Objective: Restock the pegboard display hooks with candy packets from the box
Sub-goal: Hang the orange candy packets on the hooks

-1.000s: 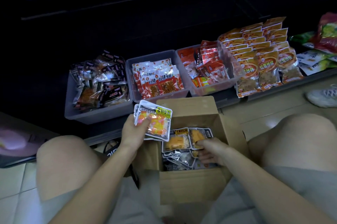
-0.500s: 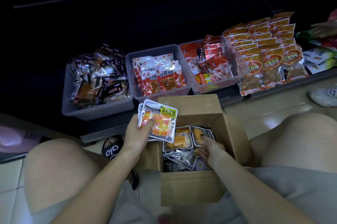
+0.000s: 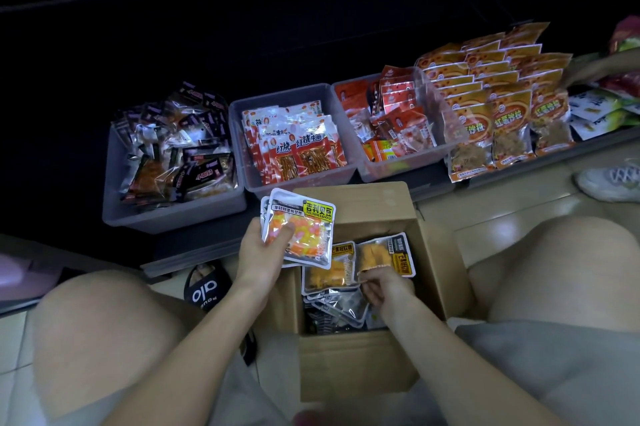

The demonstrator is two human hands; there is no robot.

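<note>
Crouching over the cardboard box (image 3: 356,370) in the head view, you hold a small stack of candy packets (image 3: 300,230) in your left hand (image 3: 258,252), thumb pressed across the clear window with the orange and pink sweets, fingers curled behind; at least 2 packets are fanned there. Your right hand (image 3: 382,288) is down inside the box, its fingers curled on the lower edge of an orange packet (image 3: 384,254) that stands against the others, and beside it a second orange packet (image 3: 329,269) leans on the silver wrappers heaped below. Compared with 1 second ago, the right hand has shifted from lying flat on the pile to pinching that packet's edge, while the left-hand stack has stayed raised above the box's near-left corner. That suggests you are gathering a handful before hanging anything, so the restock itself is not yet begun; no pegboard hooks are visible here, only dark shelving above. Beyond the box sit 3 grey bins (image 3: 173,211) of snack packs on the low shelf, then rows of orange pouches (image 3: 485,107). A black slide sandal (image 3: 207,287) shows by your left knee, and another person's white shoe (image 3: 613,183) stands on the tiled floor at far right.
</note>
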